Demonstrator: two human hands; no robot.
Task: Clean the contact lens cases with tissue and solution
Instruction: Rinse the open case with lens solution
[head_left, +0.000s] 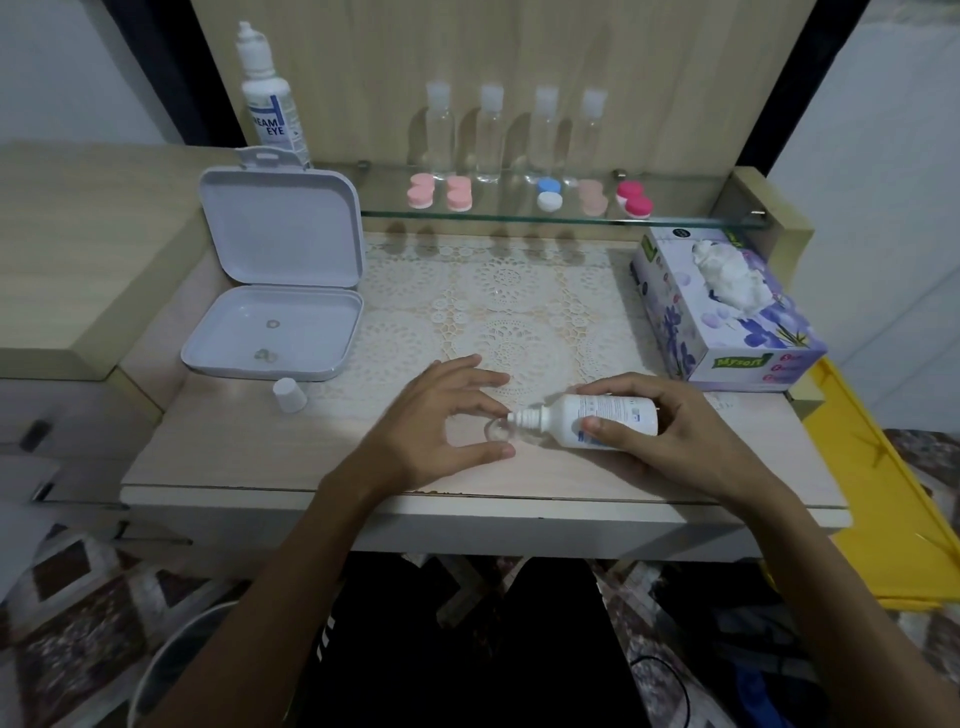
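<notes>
**Describer:** Both hands are working at the near edge of a pale wooden desk (218, 462). The right hand (670, 436) is curling its fingers and thumb round a small white plastic solution bottle (597, 420), tipping it on its side so the nozzle is pointing toward nine o'clock. The left hand (441, 415) is arching over a small clear contact lens case (500, 430); its fingers are spread and lightly bent, and I cannot tell whether they are touching the case.

**Listener:** Where is the case lying?

**Describer:** Just beside the nozzle tip, on the bare desk, at about six o'clock from a cream lace mat (498, 312). A floral purple tissue box (727, 312) is sitting at two o'clock, and the bottle's white cap (290, 395) is standing well apart at nine o'clock.

**Listener:** What could be going wrong?

**Describer:** In my judgement, squeezing too hard could be flooding the tiny case and running solution across the desk. The case is light and may be unheld, so the nozzle could be nudging it aside. No tissue is in hand for catching a spill.
</notes>
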